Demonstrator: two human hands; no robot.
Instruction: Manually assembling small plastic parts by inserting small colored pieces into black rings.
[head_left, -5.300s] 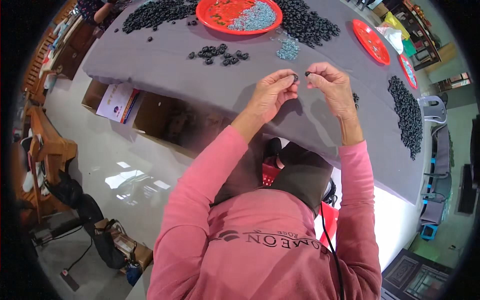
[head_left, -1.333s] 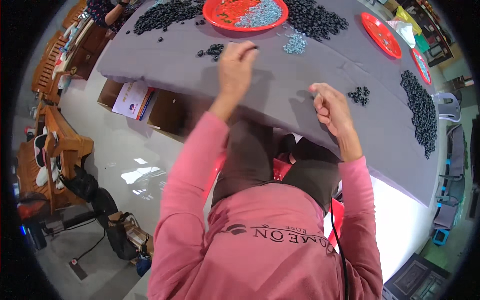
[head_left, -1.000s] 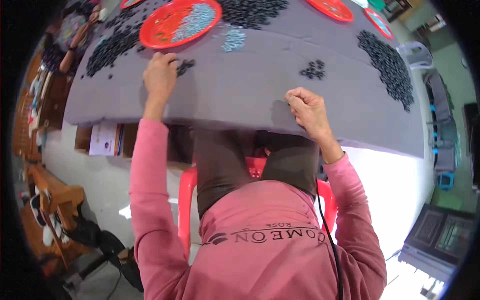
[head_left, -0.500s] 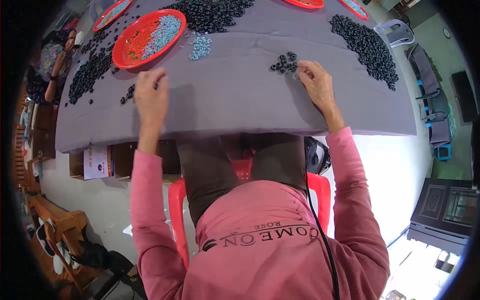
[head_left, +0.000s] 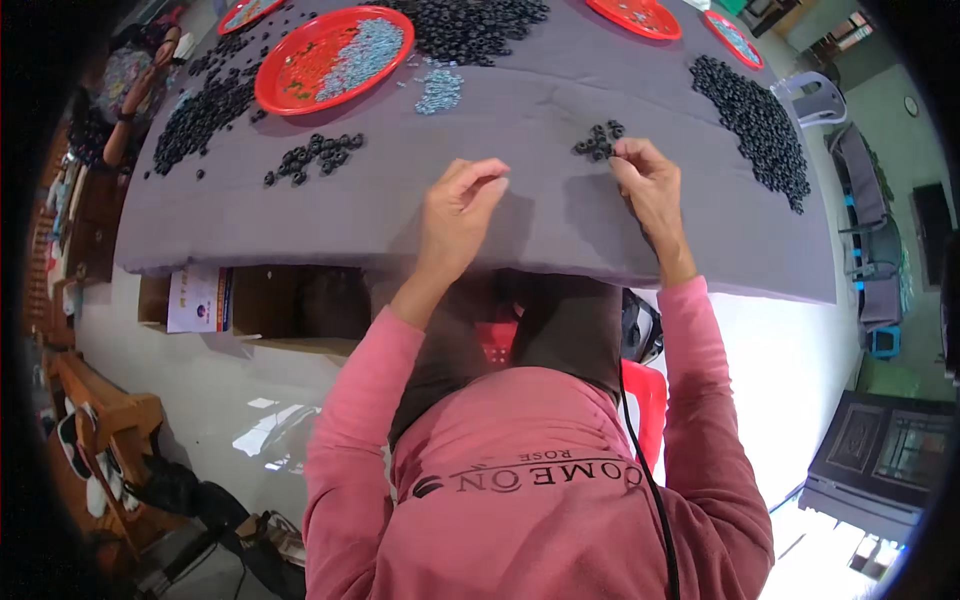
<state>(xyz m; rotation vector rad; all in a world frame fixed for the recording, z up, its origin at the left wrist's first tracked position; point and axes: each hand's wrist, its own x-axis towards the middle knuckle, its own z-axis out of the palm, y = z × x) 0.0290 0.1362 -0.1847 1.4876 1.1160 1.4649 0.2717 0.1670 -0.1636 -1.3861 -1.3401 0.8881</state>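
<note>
My left hand (head_left: 460, 218) hovers over the near middle of the grey cloth, its thumb and forefinger close together in a pinch. Whatever is between those fingertips is too small to make out. To the right, my right hand (head_left: 652, 195) is at a small cluster of shiny black beads (head_left: 598, 142). Its bent forefinger and thumb come together at the cluster's right edge, and what they grip is hidden. Left of my left hand lies a looser group of black beads (head_left: 315, 157), with no hand touching it.
On the grey tablecloth (head_left: 400, 160) stands a red plate (head_left: 270, 75) with small silvery-blue pieces, and a little pile of these (head_left: 438, 92) beside it. Large heaps of black beads lie at the left, at the back and at the right (head_left: 750, 130). More red plates (head_left: 640, 17) stand farther off.
My left hand has moved right, away from the left group of beads, which now shows more fully. My right hand stays at the small cluster. The whole view has shifted slightly.
</note>
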